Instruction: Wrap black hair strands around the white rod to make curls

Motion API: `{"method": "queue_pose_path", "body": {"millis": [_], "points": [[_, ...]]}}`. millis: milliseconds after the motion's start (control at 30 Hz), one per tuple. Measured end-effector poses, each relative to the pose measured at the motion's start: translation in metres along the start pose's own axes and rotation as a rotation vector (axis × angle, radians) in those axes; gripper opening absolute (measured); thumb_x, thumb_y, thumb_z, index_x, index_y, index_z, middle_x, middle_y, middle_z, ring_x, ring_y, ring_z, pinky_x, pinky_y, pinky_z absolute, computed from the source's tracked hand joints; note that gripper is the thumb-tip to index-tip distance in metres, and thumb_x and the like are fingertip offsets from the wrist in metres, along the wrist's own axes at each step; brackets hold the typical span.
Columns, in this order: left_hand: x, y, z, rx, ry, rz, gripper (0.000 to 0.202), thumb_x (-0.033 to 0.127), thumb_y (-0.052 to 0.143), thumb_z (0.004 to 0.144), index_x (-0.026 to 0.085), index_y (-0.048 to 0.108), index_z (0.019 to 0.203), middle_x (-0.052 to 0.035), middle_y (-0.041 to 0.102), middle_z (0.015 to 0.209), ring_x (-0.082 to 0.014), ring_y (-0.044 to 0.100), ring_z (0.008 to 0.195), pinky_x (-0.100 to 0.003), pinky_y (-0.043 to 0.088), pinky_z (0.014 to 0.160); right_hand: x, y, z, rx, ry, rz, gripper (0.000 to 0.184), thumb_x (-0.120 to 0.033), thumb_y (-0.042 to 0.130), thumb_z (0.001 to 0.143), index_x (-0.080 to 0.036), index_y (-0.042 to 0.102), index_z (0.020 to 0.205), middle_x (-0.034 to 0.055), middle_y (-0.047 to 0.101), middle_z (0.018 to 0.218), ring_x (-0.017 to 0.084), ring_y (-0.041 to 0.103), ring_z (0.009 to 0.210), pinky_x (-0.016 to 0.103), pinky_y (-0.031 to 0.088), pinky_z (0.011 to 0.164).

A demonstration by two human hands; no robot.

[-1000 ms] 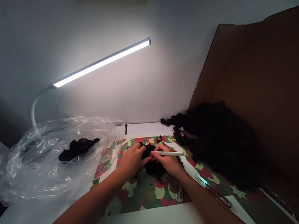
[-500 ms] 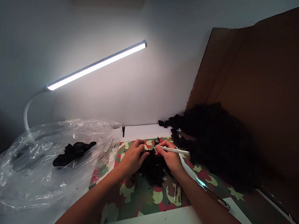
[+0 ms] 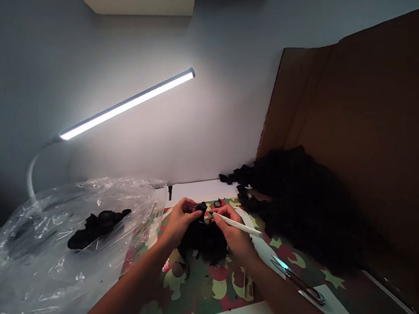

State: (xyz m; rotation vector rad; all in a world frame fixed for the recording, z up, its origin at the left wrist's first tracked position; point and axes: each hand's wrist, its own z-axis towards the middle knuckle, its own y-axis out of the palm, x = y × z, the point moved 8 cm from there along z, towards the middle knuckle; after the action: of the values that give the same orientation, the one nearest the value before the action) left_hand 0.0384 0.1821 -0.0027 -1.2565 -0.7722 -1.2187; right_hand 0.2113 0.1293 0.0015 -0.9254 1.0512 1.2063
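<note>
Between the thumb and fingers of my left hand (image 3: 177,225) is a small black piece (image 3: 201,208), raised above the patterned mat (image 3: 204,298). My right hand (image 3: 235,235) grips a slim white pen-like tool (image 3: 244,227) close to its tip. The tool's tip is hidden by my fingers, and I cannot tell whether it touches the piece. Below and between both hands lies a small dark pile of black pieces (image 3: 205,244). Beyond them on the mat is a small round dark piece (image 3: 217,203).
A large black heap (image 3: 311,210) lies against a cardboard panel (image 3: 374,113) on the right. Metal scissors or tweezers (image 3: 298,281) rest beside my right forearm. At left, clear plastic bagging (image 3: 35,264) has several black pieces (image 3: 98,226) on it. A lit bar lamp (image 3: 129,105) hangs above.
My left hand has come up from the small pile with a black piece in its fingers. The white tool's rear end now slants lower. The view has tilted slightly upward.
</note>
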Motion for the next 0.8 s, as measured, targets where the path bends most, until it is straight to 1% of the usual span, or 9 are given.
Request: {"method": "queue_pose_path", "body": {"millis": [67, 167, 267, 333, 400, 500, 567, 667, 800], "points": [[0.006, -0.004, -0.008, 0.029, -0.010, -0.087, 0.028, 0.035, 0.071, 0.079, 0.018, 0.066, 0.101, -0.0030, 0.069, 0.084, -0.0182, 0.066, 0.079, -0.028, 0.050, 0.071, 0.002, 0.008, -0.005, -0.027, 0.018, -0.019, 0.030, -0.049, 0.064, 0.089, -0.023, 0.054, 0.078, 0.0051, 0.071, 0.098, 0.024, 0.065, 0.091, 0.035, 0.050, 0.080], [0.013, -0.004, -0.017, 0.056, -0.033, -0.207, 0.028, 0.033, 0.077, 0.073, 0.018, 0.070, 0.096, -0.0060, 0.073, 0.092, -0.0214, 0.067, 0.087, -0.031, 0.051, 0.079, 0.006, 0.013, -0.010, -0.016, 0.030, -0.004, 0.031, -0.050, 0.061, 0.090, -0.024, 0.050, 0.078, 0.0044, 0.071, 0.094, 0.024, 0.065, 0.086, 0.035, 0.050, 0.077], [0.021, 0.000, -0.022, 0.072, -0.019, -0.163, 0.025, 0.033, 0.077, 0.073, 0.019, 0.067, 0.092, -0.0055, 0.072, 0.094, -0.0215, 0.066, 0.089, -0.031, 0.051, 0.078, 0.004, 0.012, -0.012, 0.005, 0.007, -0.004, 0.030, -0.049, 0.060, 0.091, -0.024, 0.049, 0.078, 0.0054, 0.071, 0.097, 0.025, 0.065, 0.094, 0.036, 0.051, 0.081], [0.026, 0.001, -0.024, 0.103, 0.012, -0.110, 0.023, 0.032, 0.076, 0.074, 0.021, 0.063, 0.087, -0.0034, 0.068, 0.090, -0.0208, 0.065, 0.088, -0.029, 0.051, 0.076, -0.002, 0.011, -0.013, 0.010, -0.024, -0.037, 0.029, -0.048, 0.059, 0.092, -0.025, 0.049, 0.078, 0.0067, 0.072, 0.103, 0.027, 0.065, 0.101, 0.037, 0.050, 0.085], [0.028, 0.000, -0.026, 0.134, 0.035, -0.080, 0.022, 0.033, 0.075, 0.074, 0.022, 0.058, 0.083, -0.0013, 0.064, 0.086, -0.0196, 0.063, 0.086, -0.028, 0.050, 0.073, -0.008, 0.011, -0.015, 0.009, -0.047, -0.091, 0.027, -0.046, 0.057, 0.094, -0.025, 0.050, 0.079, 0.0066, 0.072, 0.102, 0.027, 0.065, 0.103, 0.037, 0.050, 0.086], [0.028, 0.002, -0.028, 0.143, 0.042, -0.072, 0.023, 0.033, 0.074, 0.075, 0.022, 0.054, 0.078, 0.0004, 0.062, 0.082, -0.0183, 0.062, 0.082, -0.027, 0.049, 0.071, -0.015, 0.011, -0.018, 0.008, -0.063, -0.177, 0.023, -0.042, 0.055, 0.096, -0.025, 0.053, 0.081, 0.0038, 0.070, 0.088, 0.026, 0.065, 0.095, 0.036, 0.050, 0.082], [0.028, 0.003, -0.030, 0.139, 0.034, -0.069, 0.023, 0.034, 0.073, 0.076, 0.022, 0.053, 0.076, 0.0005, 0.062, 0.081, -0.0179, 0.061, 0.080, -0.027, 0.047, 0.071, -0.017, 0.012, -0.020, 0.010, -0.082, -0.228, 0.019, -0.039, 0.054, 0.097, -0.025, 0.054, 0.084, 0.0025, 0.067, 0.083, 0.024, 0.064, 0.088, 0.035, 0.050, 0.078], [0.026, 0.005, -0.033, 0.158, 0.016, -0.104, 0.021, 0.031, 0.073, 0.076, 0.022, 0.054, 0.076, 0.0005, 0.062, 0.079, -0.0173, 0.060, 0.078, -0.027, 0.047, 0.072, -0.021, 0.016, -0.020, -0.020, -0.131, -0.291, 0.014, -0.032, 0.049, 0.099, -0.025, 0.055, 0.089, 0.0023, 0.064, 0.087, 0.022, 0.062, 0.081, 0.034, 0.048, 0.075], [0.016, 0.007, -0.034, 0.151, -0.085, -0.288, 0.024, 0.028, 0.075, 0.071, 0.021, 0.057, 0.085, 0.0002, 0.067, 0.079, -0.0161, 0.062, 0.073, -0.027, 0.047, 0.069, -0.032, 0.021, -0.017, -0.033, -0.224, -0.370, 0.016, -0.023, 0.042, 0.100, -0.025, 0.054, 0.090, 0.0030, 0.062, 0.090, 0.022, 0.060, 0.083, 0.033, 0.048, 0.075]]}}
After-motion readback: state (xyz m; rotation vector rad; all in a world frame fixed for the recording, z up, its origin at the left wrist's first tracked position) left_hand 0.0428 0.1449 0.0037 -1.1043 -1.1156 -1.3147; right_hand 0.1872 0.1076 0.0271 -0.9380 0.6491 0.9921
